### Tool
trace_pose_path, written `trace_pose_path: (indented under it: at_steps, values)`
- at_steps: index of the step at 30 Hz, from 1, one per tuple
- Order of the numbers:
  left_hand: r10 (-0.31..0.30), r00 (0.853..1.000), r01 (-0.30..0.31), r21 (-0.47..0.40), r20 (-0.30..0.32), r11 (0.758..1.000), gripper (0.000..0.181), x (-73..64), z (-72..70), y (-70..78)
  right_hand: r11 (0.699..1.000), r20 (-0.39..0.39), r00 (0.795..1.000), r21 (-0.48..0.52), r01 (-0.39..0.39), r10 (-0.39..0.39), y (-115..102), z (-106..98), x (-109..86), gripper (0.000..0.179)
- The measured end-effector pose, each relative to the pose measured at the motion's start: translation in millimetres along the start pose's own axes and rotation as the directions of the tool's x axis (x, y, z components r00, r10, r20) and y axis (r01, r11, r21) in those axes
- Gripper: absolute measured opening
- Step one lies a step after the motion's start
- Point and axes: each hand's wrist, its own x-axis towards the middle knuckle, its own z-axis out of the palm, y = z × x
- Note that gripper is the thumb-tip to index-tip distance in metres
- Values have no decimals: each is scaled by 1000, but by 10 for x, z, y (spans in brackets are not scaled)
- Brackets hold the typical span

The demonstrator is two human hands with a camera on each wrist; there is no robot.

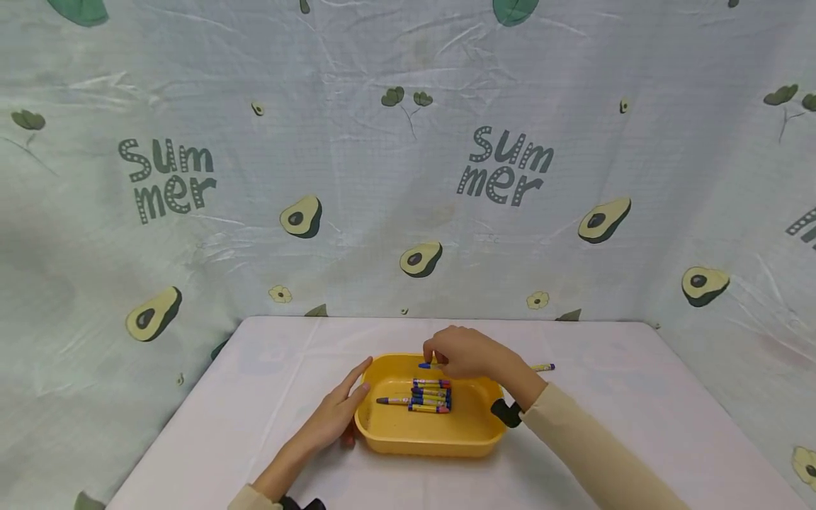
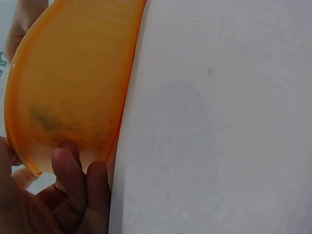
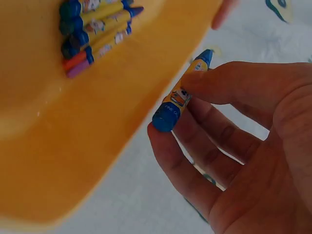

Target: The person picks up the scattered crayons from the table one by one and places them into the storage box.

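A yellow plastic tray [image 1: 430, 448] lies on the table, with several short crayons [image 1: 430, 393] in yellow wrappers side by side on its floor. At the tray's left end, my left hand [image 1: 334, 414] holds the rim; in the left wrist view its fingertips [image 2: 68, 163] rest against the outer wall. My right hand [image 1: 462, 350] is above the far rim, pinching a blue crayon [image 3: 183, 92] between thumb and fingers. The right wrist view shows that crayon just outside the tray's edge, its blue tip and blue end both visible.
One more crayon [image 1: 543, 367] with a yellow wrapper lies on the table to the tray's right, partly behind my right forearm. A white cloth covers the table [image 1: 287, 368]. Behind it hangs a curtain [image 1: 357, 177] printed with avocados.
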Motion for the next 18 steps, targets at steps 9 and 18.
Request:
trace_pose_path:
  at_steps: [9, 18]
  values:
    - [0, 1000, 1, 11, -18, 1000, 56, 0, 18, -7, 996, 89, 993, -56, -68, 72, -186, 236, 218, 19]
    - [-9, 1000, 9, 16, -17, 1000, 56, -5, 24, -1, 977, 81, 994, -206, -58, 76, -286, 323, 257, 8]
